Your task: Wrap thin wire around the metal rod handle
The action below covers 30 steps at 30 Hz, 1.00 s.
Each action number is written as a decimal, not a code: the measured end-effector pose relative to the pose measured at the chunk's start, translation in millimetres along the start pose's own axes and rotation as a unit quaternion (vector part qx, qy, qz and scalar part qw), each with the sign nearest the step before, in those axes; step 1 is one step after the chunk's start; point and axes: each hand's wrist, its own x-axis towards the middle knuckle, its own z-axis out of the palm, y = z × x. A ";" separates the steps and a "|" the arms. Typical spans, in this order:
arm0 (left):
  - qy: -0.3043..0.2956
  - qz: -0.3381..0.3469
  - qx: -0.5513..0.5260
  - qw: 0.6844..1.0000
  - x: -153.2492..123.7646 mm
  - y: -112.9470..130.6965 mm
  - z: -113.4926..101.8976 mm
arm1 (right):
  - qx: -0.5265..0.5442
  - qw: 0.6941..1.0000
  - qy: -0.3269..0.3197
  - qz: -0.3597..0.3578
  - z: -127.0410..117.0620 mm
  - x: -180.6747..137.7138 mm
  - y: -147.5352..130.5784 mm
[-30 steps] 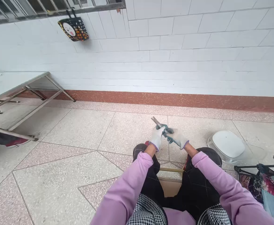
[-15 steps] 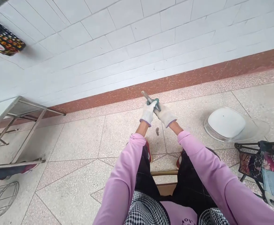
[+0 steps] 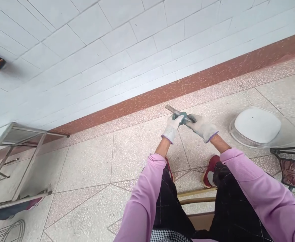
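My left hand (image 3: 173, 128) wears a white knit glove with a green coating and a purple cuff. Its fingers close around a slim grey metal rod (image 3: 171, 109) with a ribbed section, held tilted just above the floor. The rod's far end sticks out past the left fingers toward the wall. My right hand (image 3: 203, 127), gloved the same way, is closed round the near end. Fingers cover the middle of the rod, and its exact kind is hard to make out.
A metal-framed table (image 3: 24, 161) stands at left, with a wire rack (image 3: 8, 230) below it. At right are a white round-cornered lid or stool top (image 3: 257, 124) and a black-framed folding seat (image 3: 292, 168). The tiled wall (image 3: 137, 50) runs ahead.
My hands have shifted right, and the right wrist has swung outward. The rod lies flatter. A small grey-brown piece seen on the floor between my feet is no longer visible. The view has shifted.
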 end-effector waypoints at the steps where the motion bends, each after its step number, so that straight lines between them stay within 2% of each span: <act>1: -0.008 -0.008 -0.004 1.000 -1.7 0.5 -3.9 | -0.021 1.000 0.000 0.006 -1.1 -2.5 -3.7; 5: -0.073 -0.045 0.014 0.996 -12.7 5.4 -24.7 | -0.105 0.994 -0.016 0.023 -1.1 -13.0 -21.6; 9: -0.124 -0.027 0.035 0.991 -21.9 11.1 -38.3 | -0.086 0.995 -0.042 0.026 -1.0 -20.2 -38.3; 15: -0.156 -0.012 0.039 0.987 -32.5 11.7 -32.3 | -0.154 0.986 -0.027 0.053 -14.0 -32.9 -51.8; 20: -0.137 -0.021 0.068 0.988 -35.2 8.6 -25.1 | -0.175 0.982 -0.034 0.066 -23.1 -37.3 -49.2; 22: -0.136 -0.022 0.070 0.988 -34.6 9.6 -24.3 | -0.146 0.986 -0.035 0.074 -26.1 -36.9 -49.5; 25: -0.157 -0.024 0.035 0.987 -35.9 13.9 -25.6 | -0.010 0.991 -0.084 0.105 -29.6 -38.0 -52.7; 28: -0.189 -0.033 -0.023 0.981 -40.9 18.8 -27.2 | 0.141 0.974 -0.132 0.119 -29.4 -43.4 -55.6; 30: -0.190 -0.033 -0.036 0.981 -45.5 20.8 -25.8 | 0.182 0.966 -0.143 0.117 -26.9 -47.4 -56.2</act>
